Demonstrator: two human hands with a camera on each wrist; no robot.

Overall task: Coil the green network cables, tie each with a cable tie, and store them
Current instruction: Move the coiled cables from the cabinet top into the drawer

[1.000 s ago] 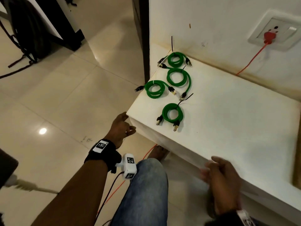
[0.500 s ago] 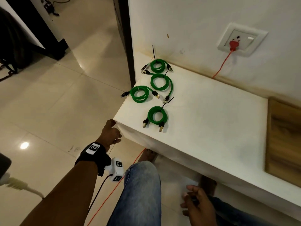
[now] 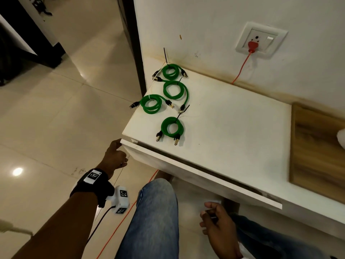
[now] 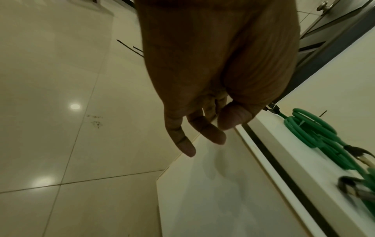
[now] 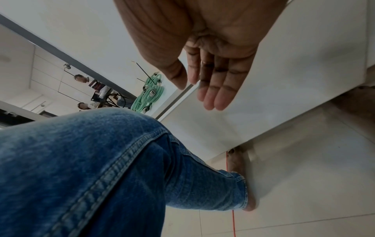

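The person's left hand (image 3: 113, 157) reaches to the left corner of a white drawer front (image 3: 196, 172) that stands slightly out from a low white cabinet (image 3: 233, 116). In the left wrist view the thumb (image 4: 233, 118) touches the top edge of the drawer front while the fingers (image 4: 209, 133) hang loosely curved below it, gripping nothing. The right hand (image 3: 217, 223) hovers lower, in front of the drawer face and above a knee in blue jeans (image 3: 155, 217); its fingers are relaxed, nearly straight, and it holds nothing.

Four coiled green network cables (image 3: 172, 127) lie on the cabinet top near its left end, in a loose row running from the front edge back to the wall. Each appears bound by a cable tie, three dark ties (image 3: 182, 113) with tails sticking out and one pale. Black and gold plugs poke out from each coil. An orange cord (image 3: 240, 69) runs from a wall socket (image 3: 260, 40) down behind the cabinet.

The coils look light and springy, with a smooth jacket, likely to hold shape because they are tied. The safest grasp seems to be pinching across the bundled loops near the tie, not lifting by a plug or a tie's thin tail.
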